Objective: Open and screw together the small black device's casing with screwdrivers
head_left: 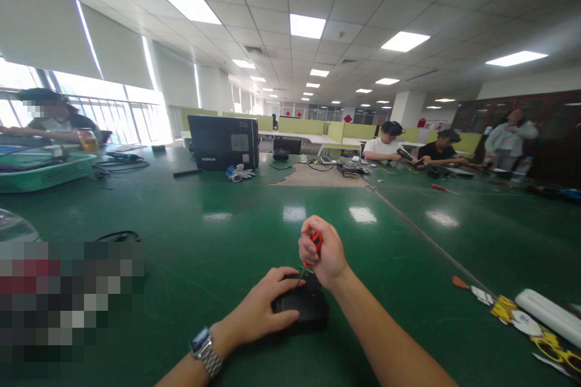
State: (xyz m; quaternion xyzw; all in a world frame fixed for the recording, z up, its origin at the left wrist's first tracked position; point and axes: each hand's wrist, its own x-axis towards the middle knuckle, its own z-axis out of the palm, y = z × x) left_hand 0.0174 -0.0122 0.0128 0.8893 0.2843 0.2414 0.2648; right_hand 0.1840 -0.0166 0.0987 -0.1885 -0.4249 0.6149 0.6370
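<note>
A small flat black device point(305, 309) lies on the green table point(218, 236) right in front of me. My left hand point(265, 303), with a metal watch at the wrist, rests on the device's left side and presses it down. My right hand point(323, 252) is closed around the red-orange handle of a screwdriver point(313, 251), held upright. Its thin shaft points down to the top of the black device.
A black computer case point(223, 142) stands at the far middle, a green basket point(43, 172) far left, a cable point(118, 236) to my left. White and yellow items point(535, 320) lie at the right. Several people sit at the table's far end and left.
</note>
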